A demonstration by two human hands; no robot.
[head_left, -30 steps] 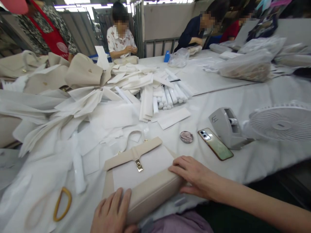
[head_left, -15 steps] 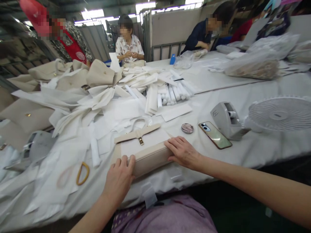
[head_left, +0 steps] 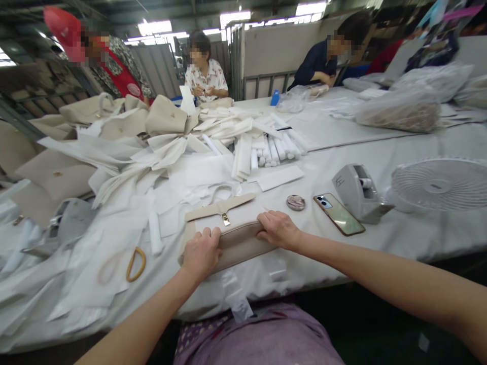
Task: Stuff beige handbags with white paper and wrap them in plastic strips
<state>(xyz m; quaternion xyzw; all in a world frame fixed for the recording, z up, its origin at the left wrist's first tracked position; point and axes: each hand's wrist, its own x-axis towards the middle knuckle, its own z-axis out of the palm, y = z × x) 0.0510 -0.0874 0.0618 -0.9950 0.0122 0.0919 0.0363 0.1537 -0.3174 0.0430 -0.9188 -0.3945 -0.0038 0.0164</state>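
A beige handbag (head_left: 243, 244) lies on the cloth-covered table in front of me, its near edge raised. My left hand (head_left: 201, 252) grips that edge near its left end, fingers curled over the top. Near the right end, my right hand (head_left: 277, 230) pinches the same edge, thumb underneath. Behind the edge, a white sheet (head_left: 205, 226) covers part of the bag. A beige strap with a gold clasp (head_left: 225, 219) lies across the sheet, and a thin handle loop (head_left: 222, 188) shows beyond it.
To the right are a round pinkish item (head_left: 296, 202), a phone (head_left: 338, 214), a tape dispenser (head_left: 355, 190) and a fan (head_left: 441, 183). On the left lie yellow-handled scissors (head_left: 136, 264), another dispenser (head_left: 70, 223) and white sheets. Beige bags (head_left: 167, 115) and white rolls (head_left: 272, 151) are piled behind. Several people work beyond.
My hands have tilted the bag's near edge up, exposing more of its front face. The left hand has shifted slightly right and up. The whole view has moved a little.
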